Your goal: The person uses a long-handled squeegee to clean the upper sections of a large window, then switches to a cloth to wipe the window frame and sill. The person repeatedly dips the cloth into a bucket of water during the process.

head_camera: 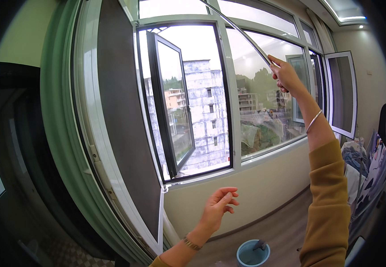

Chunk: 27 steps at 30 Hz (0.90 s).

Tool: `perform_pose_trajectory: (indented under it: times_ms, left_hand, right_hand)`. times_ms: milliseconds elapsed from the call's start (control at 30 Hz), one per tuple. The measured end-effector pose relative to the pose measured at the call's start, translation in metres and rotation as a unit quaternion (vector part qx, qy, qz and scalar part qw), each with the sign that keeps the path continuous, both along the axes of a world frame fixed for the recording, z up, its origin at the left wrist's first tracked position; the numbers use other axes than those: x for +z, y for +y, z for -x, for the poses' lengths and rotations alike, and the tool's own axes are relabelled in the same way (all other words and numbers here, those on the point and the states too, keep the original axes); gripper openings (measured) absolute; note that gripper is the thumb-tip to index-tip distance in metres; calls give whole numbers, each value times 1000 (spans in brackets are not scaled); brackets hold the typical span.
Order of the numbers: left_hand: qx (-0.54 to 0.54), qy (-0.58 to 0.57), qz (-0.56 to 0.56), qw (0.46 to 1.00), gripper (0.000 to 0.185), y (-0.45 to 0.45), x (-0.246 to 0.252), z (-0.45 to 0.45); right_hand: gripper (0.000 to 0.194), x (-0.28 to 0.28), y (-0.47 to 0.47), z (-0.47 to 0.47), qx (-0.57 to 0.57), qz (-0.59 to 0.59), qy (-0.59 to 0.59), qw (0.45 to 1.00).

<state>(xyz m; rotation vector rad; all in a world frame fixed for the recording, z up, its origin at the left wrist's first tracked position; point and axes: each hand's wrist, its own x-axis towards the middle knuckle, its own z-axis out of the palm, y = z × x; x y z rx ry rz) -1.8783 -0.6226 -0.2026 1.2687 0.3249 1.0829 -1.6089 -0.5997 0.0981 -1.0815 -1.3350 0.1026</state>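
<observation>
My right hand (285, 74) is raised before the fixed window pane (263, 100), its fingers closed around the lower end of a slim metal pole (243, 32). The pole slants up to the left and leaves the picture at the top, so its far end is hidden. Lower down, my left hand (220, 207) hangs in the air in front of the cream wall (246, 197), with fingers loosely curled and nothing in them. Beyond it, a dark-framed casement window (171, 100) stands swung outward in its white frame.
On the wooden floor (279, 230) sits a blue bucket (253, 257) of water, a grey cloth (260, 245) over its rim. A screen panel (126, 110) and green curtain (59, 116) rise at left. At right are another screen panel (341, 93) and a heap of clothes (356, 157).
</observation>
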Motion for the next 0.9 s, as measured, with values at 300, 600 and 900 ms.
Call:
perform_pose_trajectory:
  times_ms: [300,600,900]
  left_hand:
    - [-80,31,13,996,23,-19,-12,-70]
    - [-151,48,15,987,23,-34,-21,-110]
    - [-152,34,1,988,23,-32,-17,-89]
  right_hand:
    - [46,-75,-74,-39,-2,57,-22,998]
    - [45,-81,-212,-41,-57,99,-72,991]
    - [46,-47,-189,19,-32,54,-139,988]
